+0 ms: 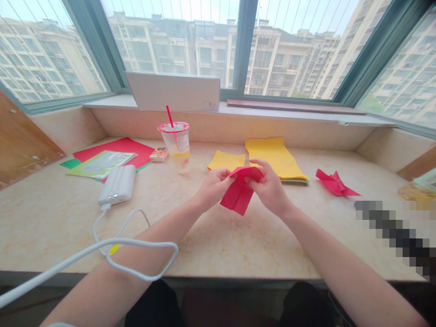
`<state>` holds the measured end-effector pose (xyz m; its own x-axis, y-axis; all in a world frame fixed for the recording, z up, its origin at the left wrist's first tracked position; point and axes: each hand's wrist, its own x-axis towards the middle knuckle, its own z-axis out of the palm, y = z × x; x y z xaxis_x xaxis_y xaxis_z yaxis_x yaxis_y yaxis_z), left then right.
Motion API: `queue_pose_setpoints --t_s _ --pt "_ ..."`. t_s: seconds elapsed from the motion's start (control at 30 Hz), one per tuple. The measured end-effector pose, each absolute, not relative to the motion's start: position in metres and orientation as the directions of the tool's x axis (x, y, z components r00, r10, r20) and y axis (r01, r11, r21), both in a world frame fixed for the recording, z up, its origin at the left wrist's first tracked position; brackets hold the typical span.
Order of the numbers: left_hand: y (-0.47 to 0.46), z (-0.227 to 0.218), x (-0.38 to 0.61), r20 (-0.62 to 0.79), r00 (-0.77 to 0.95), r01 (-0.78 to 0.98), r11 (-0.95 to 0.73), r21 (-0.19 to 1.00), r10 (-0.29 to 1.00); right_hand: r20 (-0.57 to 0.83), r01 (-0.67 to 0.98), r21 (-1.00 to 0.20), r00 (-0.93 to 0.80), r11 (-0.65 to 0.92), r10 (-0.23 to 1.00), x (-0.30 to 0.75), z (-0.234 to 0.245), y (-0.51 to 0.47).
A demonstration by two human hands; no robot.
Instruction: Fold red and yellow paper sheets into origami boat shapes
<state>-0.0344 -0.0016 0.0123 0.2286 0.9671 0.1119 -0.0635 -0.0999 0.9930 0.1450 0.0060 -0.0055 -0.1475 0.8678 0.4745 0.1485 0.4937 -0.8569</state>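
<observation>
A partly folded sheet of red paper (238, 194) is held up over the middle of the counter, its lower end hanging down with a crease along its length. My left hand (216, 185) pinches its upper left edge between thumb and fingers. On the opposite side, my right hand (269, 187) grips the upper right part, thumb on the near face and forefinger stretched out behind. Beyond the hands lie a small piece of yellow paper (225, 160) and a stack of yellow sheets (272, 156). A folded red paper figure (335, 184) rests to the right.
A plastic cup with a straw (175, 143) stands left of centre by a small box (158, 155). Red sheets (136, 150) and a green packet (102, 164) lie farther left. A white power bank (117, 185) trails a white cable (143, 244) across my left forearm. Windows line the back.
</observation>
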Motion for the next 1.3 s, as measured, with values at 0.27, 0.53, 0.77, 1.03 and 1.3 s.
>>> queue_pose_setpoints --t_s 0.27,0.53,0.77,1.03,1.3 --pt "0.000 0.010 -0.035 0.105 0.237 0.000 -0.109 0.994 0.966 0.605 0.328 -0.675 -0.268 0.661 0.750 0.150 0.000 0.001" --pt "-0.004 0.017 -0.032 0.030 0.314 -0.058 -0.013 0.998 0.949 0.624 0.320 -0.643 -0.307 0.696 0.718 0.155 -0.003 0.002" --pt "-0.007 0.022 -0.036 0.055 0.421 -0.180 0.024 0.983 0.905 0.582 0.241 -0.742 -0.232 0.626 0.779 0.158 -0.003 0.007" --pt "-0.005 0.018 -0.033 0.037 0.377 -0.075 -0.009 0.997 0.926 0.539 0.139 -0.806 -0.229 0.576 0.810 0.156 0.002 0.005" --pt "-0.005 0.018 -0.037 0.025 0.431 -0.037 -0.010 0.999 0.902 0.449 -0.005 -0.889 -0.209 0.458 0.869 0.155 0.004 0.007"
